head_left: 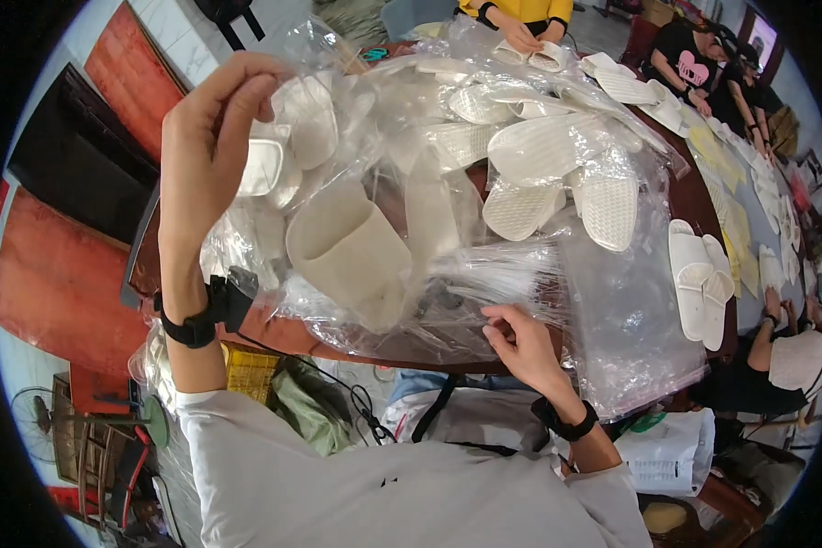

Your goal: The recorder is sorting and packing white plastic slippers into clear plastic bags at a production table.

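My left hand (212,151) is raised at the left with its fingers curled in and pressed together. Clear plastic film lies right behind its fingertips; what they hold, if anything, I cannot make out. Below it a pale slipper (349,260) lies under or in clear plastic. My right hand (527,347) hovers at the table's near edge, thumb and forefinger slightly apart with nothing visible between them. Just beyond it is a bundle of thin clear strands (507,272). A flat stack of clear plastic bags (626,320) lies to its right.
White slippers (543,151) are heaped across the table's far side, and a white pair (700,283) lies at the right. Across the table stands a person in a yellow top (557,11), hands on slippers. Several others work along a grey table (749,219). A yellow crate (249,373) is below.
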Tool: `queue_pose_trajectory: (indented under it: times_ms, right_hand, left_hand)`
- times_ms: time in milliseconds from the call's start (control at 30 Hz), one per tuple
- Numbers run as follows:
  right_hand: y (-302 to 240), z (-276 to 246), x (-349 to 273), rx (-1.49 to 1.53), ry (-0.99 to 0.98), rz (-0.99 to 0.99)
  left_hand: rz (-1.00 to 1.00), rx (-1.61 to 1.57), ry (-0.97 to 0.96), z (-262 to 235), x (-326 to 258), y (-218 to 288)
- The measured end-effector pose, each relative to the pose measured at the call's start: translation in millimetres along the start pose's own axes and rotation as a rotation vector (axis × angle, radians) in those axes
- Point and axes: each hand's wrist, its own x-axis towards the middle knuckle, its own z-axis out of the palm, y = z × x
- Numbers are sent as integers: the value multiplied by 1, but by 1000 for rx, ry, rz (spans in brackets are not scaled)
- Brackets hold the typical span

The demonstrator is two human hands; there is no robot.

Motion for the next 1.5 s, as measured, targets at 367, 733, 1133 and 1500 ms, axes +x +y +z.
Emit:
queue_pose_trajectory:
  times_ms: [367,733,1133,1500]
  right_hand:
    - [-2,37,23,48,-77,-76]
    - [-3,41,25,86,-44,54]
    - [-31,23,18,250,-48,25]
    - [-38,-48,-27,422,-18,101]
  left_hand:
    - [-58,-466,128,-13,-4,0]
    - [-521,-416,348,-68,-61,-102]
    - [-351,-449,703,-110,-159,-96]
    - [-738,-724,400,-17,-106,-75]
